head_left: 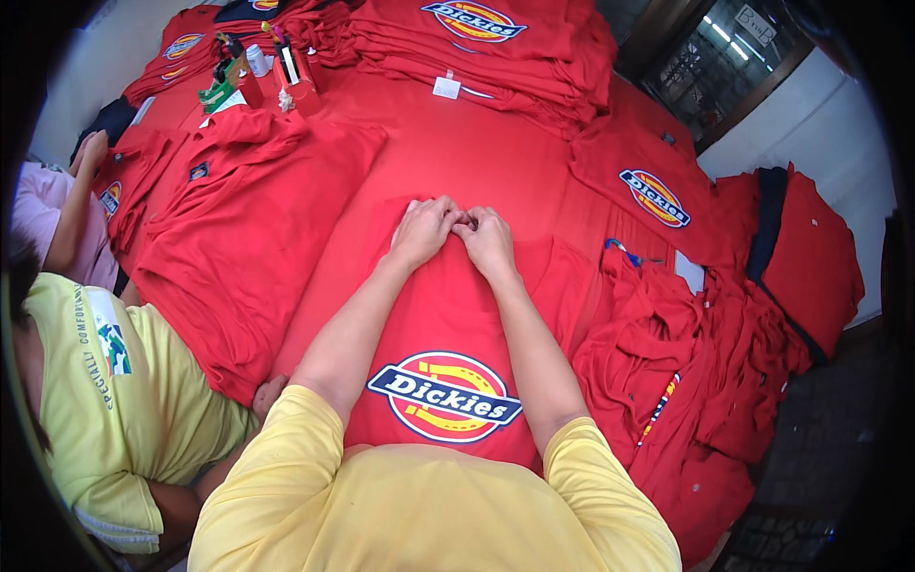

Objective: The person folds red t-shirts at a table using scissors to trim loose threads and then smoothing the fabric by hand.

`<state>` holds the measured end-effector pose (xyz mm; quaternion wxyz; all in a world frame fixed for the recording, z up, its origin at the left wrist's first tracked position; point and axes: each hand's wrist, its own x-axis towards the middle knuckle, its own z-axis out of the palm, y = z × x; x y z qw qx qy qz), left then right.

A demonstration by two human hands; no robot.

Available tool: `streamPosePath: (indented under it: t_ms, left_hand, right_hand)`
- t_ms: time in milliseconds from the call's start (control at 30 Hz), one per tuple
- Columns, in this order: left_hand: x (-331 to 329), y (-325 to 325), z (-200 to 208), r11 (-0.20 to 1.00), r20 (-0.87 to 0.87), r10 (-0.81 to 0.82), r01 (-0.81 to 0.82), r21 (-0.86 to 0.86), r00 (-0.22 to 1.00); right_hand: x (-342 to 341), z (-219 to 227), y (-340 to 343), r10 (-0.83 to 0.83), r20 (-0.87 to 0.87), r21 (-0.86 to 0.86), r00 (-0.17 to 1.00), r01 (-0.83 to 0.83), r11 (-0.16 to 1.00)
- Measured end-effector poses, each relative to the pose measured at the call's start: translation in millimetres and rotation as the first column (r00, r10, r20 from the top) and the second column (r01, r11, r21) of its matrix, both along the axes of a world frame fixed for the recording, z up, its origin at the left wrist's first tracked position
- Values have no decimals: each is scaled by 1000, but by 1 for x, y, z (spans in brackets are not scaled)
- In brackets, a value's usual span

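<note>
worker's two bare hands over red garment (434,315), laid on red-covered table (429,143) directly in front of wearer; l. hand (424,232) and r. hand (486,240) meet nr garment's far end, fingers curled, narrow, tips drawn tog.; cannot tell if cloth is pinched btwn them, as knuckles hide the tips; oval emblem (445,397), w/ dark banner across, lies face up btwn the forearms, nr wearer's yellow shirt (434,510); upper l., red holder (300,95) w/ upright tools, beside white cylinder (256,61) and green container (221,84); top ctr., thick stack of red garments (477,71), w/ white tag (446,88) at its near side; r., crumpled red heap (648,324), blue-handled item (621,252) at its upper edge; far r., red-and-navy pile (810,253); l. side, co-worker in yellow-green shirt (143,381), nr another red garment (248,229); beyond, a second person in pale pink sleeve (57,214).
</note>
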<state>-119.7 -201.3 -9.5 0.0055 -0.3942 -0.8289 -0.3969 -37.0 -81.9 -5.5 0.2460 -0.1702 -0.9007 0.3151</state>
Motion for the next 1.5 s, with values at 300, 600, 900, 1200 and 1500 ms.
streamPosePath:
  t_ms: [300,600,900,1200,1500]
  left_hand:
    - [-1,-3,2,994,105,-101,97,44,989]
    - [2,-9,4,990,14,-130,129,52,991]
    - [0,-5,-4,993,20,-83,81,87,996]
    - [-4,-7,7,988,268,-79,39,152,960]
    - [3,-8,10,994,227,-19,-6,109,974]
  right_hand:
    - [5,1,6,23,45,-164,999,-15,986]
    - [9,-4,-4,0,-88,-249,996,-22,968]
    - [9,-10,2,68,-113,-334,991,-103,937]
    - [34,20,24,172,40,-560,984,-120,820]
    - [26,28,15,141,276,-409,951,-17,912]
